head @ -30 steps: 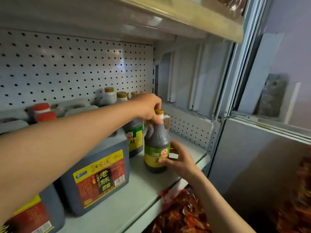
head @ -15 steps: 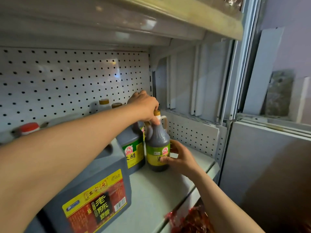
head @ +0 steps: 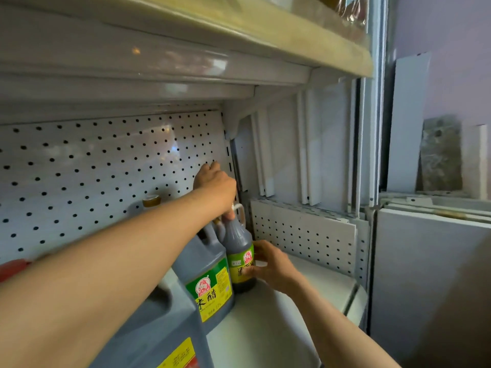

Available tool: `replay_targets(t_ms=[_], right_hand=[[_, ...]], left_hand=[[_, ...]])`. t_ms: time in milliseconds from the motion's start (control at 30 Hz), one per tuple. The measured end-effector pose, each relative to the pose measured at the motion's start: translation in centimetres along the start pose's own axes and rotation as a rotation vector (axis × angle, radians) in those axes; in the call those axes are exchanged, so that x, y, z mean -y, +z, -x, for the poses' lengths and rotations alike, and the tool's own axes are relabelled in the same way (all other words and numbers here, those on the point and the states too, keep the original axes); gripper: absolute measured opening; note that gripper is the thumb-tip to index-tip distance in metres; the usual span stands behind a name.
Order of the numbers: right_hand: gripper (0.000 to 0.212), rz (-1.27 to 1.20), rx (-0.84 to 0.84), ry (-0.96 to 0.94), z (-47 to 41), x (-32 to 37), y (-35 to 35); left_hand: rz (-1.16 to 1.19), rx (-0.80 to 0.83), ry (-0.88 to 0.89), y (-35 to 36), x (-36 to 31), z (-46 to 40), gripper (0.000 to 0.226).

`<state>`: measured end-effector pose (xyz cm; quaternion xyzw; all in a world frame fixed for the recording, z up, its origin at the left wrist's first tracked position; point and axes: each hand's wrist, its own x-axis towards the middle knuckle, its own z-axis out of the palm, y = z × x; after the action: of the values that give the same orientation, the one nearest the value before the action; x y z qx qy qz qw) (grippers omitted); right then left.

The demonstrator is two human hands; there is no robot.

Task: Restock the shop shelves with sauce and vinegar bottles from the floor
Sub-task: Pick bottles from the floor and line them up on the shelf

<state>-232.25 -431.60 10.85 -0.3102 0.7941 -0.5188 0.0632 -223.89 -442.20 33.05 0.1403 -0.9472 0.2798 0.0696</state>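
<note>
Left hand (head: 216, 185) gripping one bottle (head: 239, 251) top, right hand (head: 273, 264) fingers clasping label

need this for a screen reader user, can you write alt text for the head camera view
Two hands steady a dark sauce bottle standing on a white shop shelf: the left hand grips its top, the right hand holds its labelled side. A large grey vinegar jug stands just left of it, before a white pegboard back wall.
</note>
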Motion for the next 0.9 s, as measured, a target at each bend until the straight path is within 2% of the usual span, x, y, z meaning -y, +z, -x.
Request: replay_targets(t_ms=[133,267,367,467,633,767,900], right_hand=[[0.077,-0.027,0.04,0.026,-0.9,-0.5,0.1],[0.084,-0.006,0.024,0.038,-0.3,-0.2,0.5],[0.085,0.042,-0.006,0.061,1.4,1.3,0.3],[0.086,0.135,-0.105,0.061,4.2,2.8,-2.1],[0.088,0.271,-0.168,0.098,11.2,4.9,-8.0],[0.086,0.361,-0.169,0.11,18.8,7.5,-12.3],[0.084,0.554,-0.158,0.11,27.4,10.1,-15.5]], left_hand=[[-0.016,0.003,-0.027,0.4,0.0,-0.5,0.061],[-0.033,-0.006,-0.024,0.6,-0.2,-0.5,0.054],[0.024,0.01,-0.024,0.1,0.0,0.2,0.058],[0.167,-0.014,-0.022,-1.4,-0.1,1.9,0.068],[0.536,0.007,-0.017,-4.2,-2.0,7.5,0.09],[0.799,0.032,-0.003,-5.9,-4.9,14.2,0.093],[0.993,0.068,-0.028,-5.7,-8.4,22.5,0.09]])
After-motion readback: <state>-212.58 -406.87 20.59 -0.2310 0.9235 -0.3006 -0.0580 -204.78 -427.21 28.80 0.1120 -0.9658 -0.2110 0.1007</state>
